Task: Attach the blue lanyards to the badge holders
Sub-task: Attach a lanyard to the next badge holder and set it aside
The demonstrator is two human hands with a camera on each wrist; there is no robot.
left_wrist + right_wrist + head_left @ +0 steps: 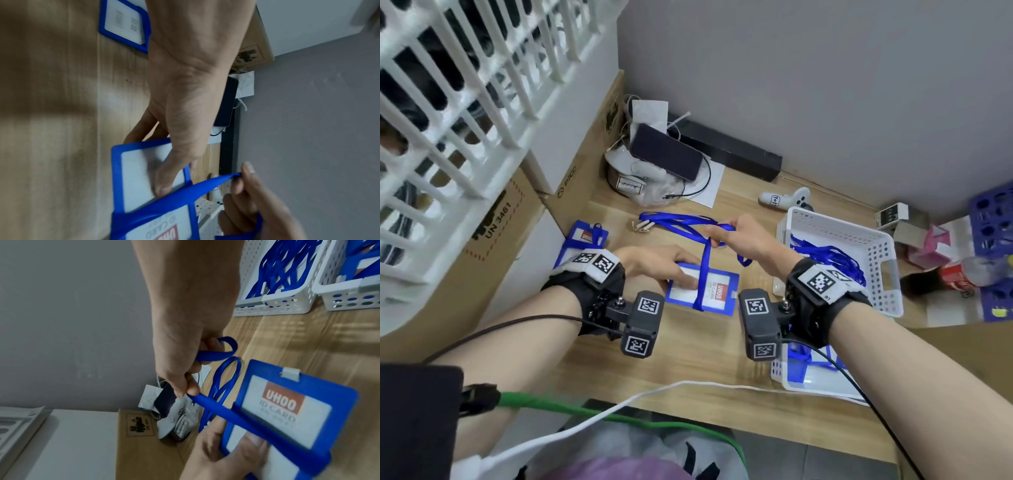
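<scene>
Nearest the head camera: pale and purple clothing in the lap, with a green cable [571, 409] and a white cable [592, 419] crossing the near table edge; both forearms carry black wrist rigs with square coded tags.

Around: white perforated basket [887, 270] of loose blue lanyards at right; second white basket [822, 385] nearer, partly hidden by the right wrist rig. Second badge holder [585, 240] lying flat at left, against a cardboard box [496, 226]. Dark phone [666, 152] resting on a heap of white items at the back; white game controller [784, 198] beside the basket. Coloured boxes and a red can at far right.

Surface: light wood table [688, 342] in a corner of grey walls; white slatted crate at upper left.

Left hand [661, 265]: straight fingers [164, 181] and thumb pinching the blue badge holder [702, 291], which is lifted and tilted just above the table.

Right hand [743, 240]: thumb and fingers [185, 386] pinching a blue lanyard [681, 221]; one band runs taut across the holder's face, the rest trailing on the table behind.
</scene>
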